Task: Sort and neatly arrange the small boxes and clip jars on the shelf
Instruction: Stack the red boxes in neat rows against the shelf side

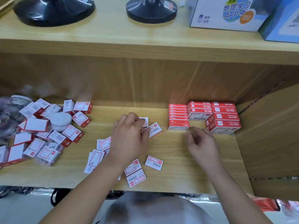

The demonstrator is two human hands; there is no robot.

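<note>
Small red-and-white boxes lie scattered on the wooden shelf. A loose heap at the left surrounds a white-lidded clip jar. At the back right stand neat stacks of red boxes. My left hand reaches over the shelf's middle, its fingertips on a small box, with another box just behind. My right hand hovers in front of the stacks, fingers loosely curled and holding nothing. More boxes lie near the front edge, some hidden under my left forearm.
A second jar and a clear bag sit at the far left. The upper shelf holds two black round bases and printed cartons. A wooden side panel closes the shelf on the right.
</note>
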